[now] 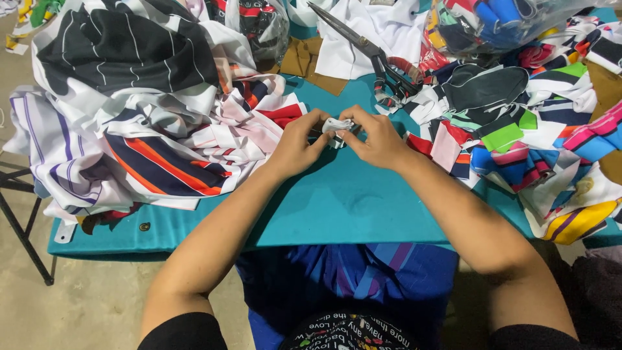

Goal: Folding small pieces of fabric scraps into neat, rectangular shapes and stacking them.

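Note:
My left hand (299, 144) and my right hand (376, 139) meet over the middle of a teal table (343, 207). Both pinch a small white piece of fabric (337, 125) between thumbs and fingertips, just above the tabletop. A heap of striped cloth (162, 136) in white, navy, orange and red lies directly left of my left hand. Colourful striped fabric scraps (518, 136) are piled to the right of my right hand.
Large dark scissors (372, 52) lie at the back, on white cloth beyond my hands. A clear plastic bag of bright fabric (492, 23) sits at the back right. A black stand leg (26, 240) rises from the concrete floor at the left. Blue cloth (350, 279) covers my lap.

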